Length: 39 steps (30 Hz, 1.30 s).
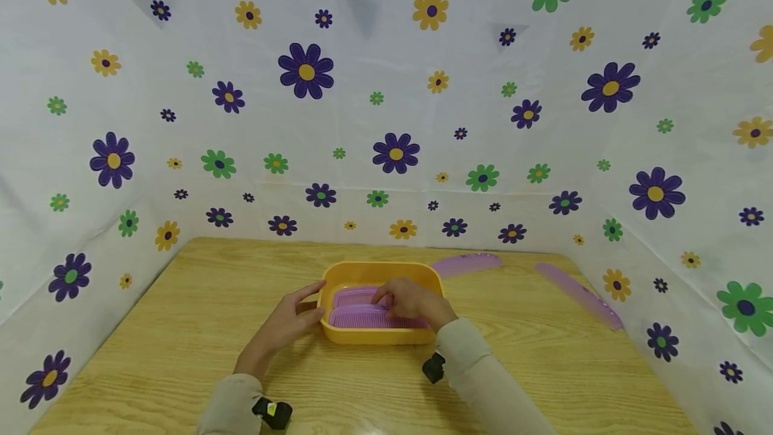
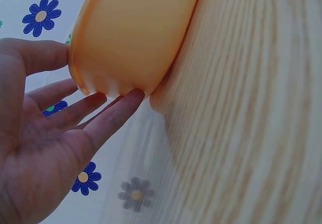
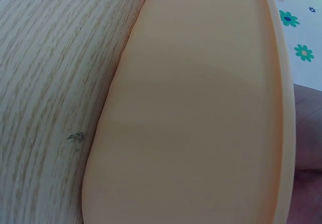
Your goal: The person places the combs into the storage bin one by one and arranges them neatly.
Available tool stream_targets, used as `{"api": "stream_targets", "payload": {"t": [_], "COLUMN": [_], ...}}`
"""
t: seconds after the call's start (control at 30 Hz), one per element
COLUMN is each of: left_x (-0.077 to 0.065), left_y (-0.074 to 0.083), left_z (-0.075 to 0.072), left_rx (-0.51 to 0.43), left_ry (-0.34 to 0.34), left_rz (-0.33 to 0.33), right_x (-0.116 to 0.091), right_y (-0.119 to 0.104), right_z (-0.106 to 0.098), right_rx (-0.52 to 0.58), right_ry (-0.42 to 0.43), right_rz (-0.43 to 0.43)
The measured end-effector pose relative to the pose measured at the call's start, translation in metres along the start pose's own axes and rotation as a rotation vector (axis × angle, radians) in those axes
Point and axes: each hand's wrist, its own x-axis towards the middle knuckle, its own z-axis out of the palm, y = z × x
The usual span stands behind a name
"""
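Observation:
A yellow plastic basin (image 1: 380, 336) stands on the table with two purple combs inside, a front comb (image 1: 356, 317) and a rear comb (image 1: 350, 297), both lying lengthwise. My right hand (image 1: 413, 301) reaches over the basin's right side and pinches the front comb with curled fingers, covering part of it. At the left end, my left hand (image 1: 288, 319) touches the basin's wall with spread, fairly straight fingertips (image 2: 136, 95). In the right wrist view the basin's outer wall (image 3: 191, 108) hides most of the right hand (image 3: 308, 143).
Behind the basin's right corner lies a purple comb (image 1: 468, 264). Another purple comb (image 1: 580, 294) lies slantwise near the table's right edge. Flower-printed white cloth (image 1: 362, 133) hangs around the back and sides of the wooden table (image 1: 525, 361).

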Motion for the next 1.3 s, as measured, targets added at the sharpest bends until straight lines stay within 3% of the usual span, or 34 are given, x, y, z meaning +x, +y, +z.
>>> {"api": "stream_targets", "payload": {"t": [0.33,0.7,1.3], "left_x": [0.001,0.000,0.002], "left_y": [-0.001,0.000,0.000], "left_z": [0.003,0.003,0.003], "left_rx": [0.021,0.030,0.023], "left_ry": [0.042,0.029,0.041], "left_rz": [-0.048,-0.020,-0.042], "right_x": [0.001,-0.002,-0.017], "right_y": [0.000,-0.001,-0.001], "right_z": [-0.001,-0.001,-0.013], "right_rx": [-0.035,-0.027,-0.016], "right_ry": [-0.008,0.005,0.018], "right_rz": [0.013,0.013,-0.093]}}
